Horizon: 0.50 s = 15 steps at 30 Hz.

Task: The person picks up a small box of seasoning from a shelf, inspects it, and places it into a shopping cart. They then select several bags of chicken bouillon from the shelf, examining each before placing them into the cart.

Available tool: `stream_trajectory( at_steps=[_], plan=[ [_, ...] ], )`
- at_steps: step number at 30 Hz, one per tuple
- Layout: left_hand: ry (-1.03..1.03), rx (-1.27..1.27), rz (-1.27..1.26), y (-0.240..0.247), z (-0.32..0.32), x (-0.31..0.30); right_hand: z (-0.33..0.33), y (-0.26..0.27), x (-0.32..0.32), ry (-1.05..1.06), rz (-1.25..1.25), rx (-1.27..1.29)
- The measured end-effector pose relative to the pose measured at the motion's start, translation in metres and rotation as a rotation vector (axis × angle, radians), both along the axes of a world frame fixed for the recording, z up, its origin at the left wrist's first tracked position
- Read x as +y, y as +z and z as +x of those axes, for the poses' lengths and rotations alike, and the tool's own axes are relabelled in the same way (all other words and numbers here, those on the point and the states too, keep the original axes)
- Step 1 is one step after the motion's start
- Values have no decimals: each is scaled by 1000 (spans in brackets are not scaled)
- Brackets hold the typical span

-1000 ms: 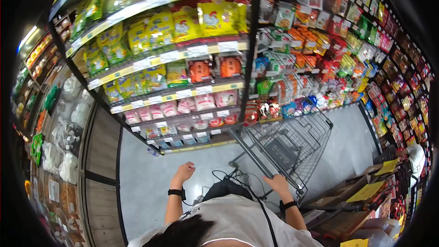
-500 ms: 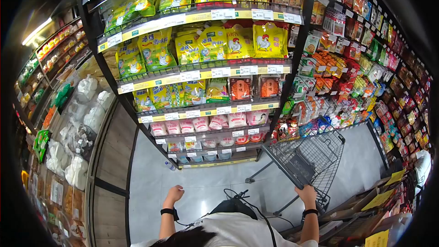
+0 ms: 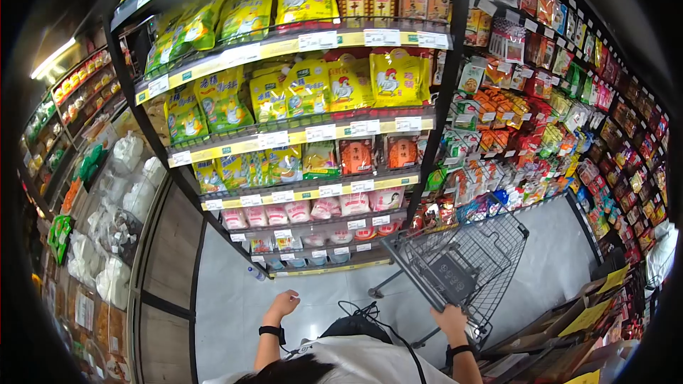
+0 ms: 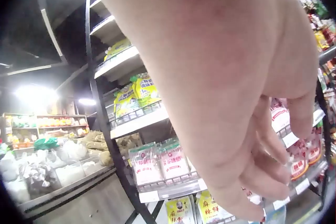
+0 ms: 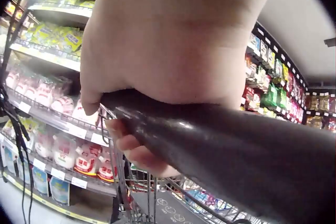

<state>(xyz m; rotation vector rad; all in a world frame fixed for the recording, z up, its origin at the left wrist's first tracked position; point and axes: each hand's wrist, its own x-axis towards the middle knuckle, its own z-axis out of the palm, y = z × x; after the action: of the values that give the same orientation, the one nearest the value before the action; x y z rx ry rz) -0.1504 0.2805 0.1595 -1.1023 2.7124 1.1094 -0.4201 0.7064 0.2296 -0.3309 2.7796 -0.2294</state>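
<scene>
Two hands show low in the head view. The right hand (image 3: 450,315) is clenched round the dark handle (image 5: 236,166) of a wire shopping cart (image 3: 473,245), its fingers (image 5: 139,155) wrapped under the bar, while the left hand (image 3: 284,304) hangs free above the grey floor (image 3: 228,291), loosely curled and grasping nothing. The cart stands on the floor just ahead of the person, its far end near the foot of the shelf rack (image 3: 421,171), whose lower shelves carry pink packets (image 3: 306,210) and whose higher ones carry yellow bags printed with a chicken (image 3: 388,78), price tags (image 3: 320,132) lining each shelf edge.
</scene>
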Motion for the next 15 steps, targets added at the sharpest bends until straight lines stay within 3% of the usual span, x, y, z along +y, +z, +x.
stream_trajectory(
  at_steps=[8, 12, 15],
  plan=[
    [-103, 59, -32, 27, -71, -4, 10, 5, -23, 43, -73, -128],
    [-163, 194, -3, 66, -94, -18, 5, -26, -24, 91, -167, -188],
    [-185, 349, 29, 125, -101, -40, 5, -14, -48, 160, 56, -213]
  ],
)
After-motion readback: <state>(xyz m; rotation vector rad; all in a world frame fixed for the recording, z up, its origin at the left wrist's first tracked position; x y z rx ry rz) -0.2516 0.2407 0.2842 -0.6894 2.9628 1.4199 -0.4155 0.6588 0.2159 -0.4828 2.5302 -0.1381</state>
